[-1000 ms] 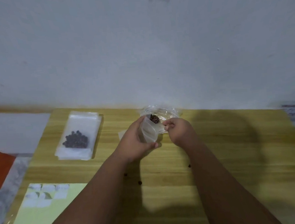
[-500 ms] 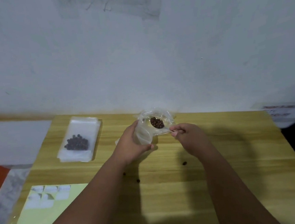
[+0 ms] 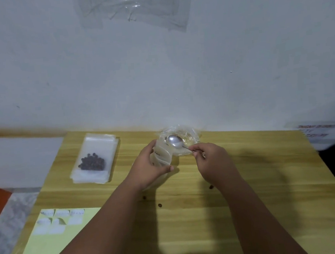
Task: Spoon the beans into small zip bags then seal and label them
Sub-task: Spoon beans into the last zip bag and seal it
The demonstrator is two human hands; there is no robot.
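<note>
Nearest, a pale yellow label sheet [image 3: 57, 243] with white labels [image 3: 61, 219] lies on the wooden table [image 3: 270, 199]'s left corner. A few loose beans [image 3: 159, 205] dot the wood between the forearms. The left hand [image 3: 148, 169] grips a small zip bag [image 3: 161, 153]. The right hand [image 3: 212, 161] pinches a spoon [image 3: 175, 141] by the handle, its bowl over a crumpled clear plastic bag [image 3: 191, 137]. To the left, a filled bag of beans [image 3: 92, 163] tops a stack of zip bags [image 3: 86, 176]. Beyond rises a white wall [image 3: 158, 77] with taped plastic film [image 3: 136, 8].

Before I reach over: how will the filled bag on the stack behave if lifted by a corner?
Probably floppy: the filled bag is thin clear film. Its loose beans would likely slide to the low end. It may skid on the glossy stack.
</note>
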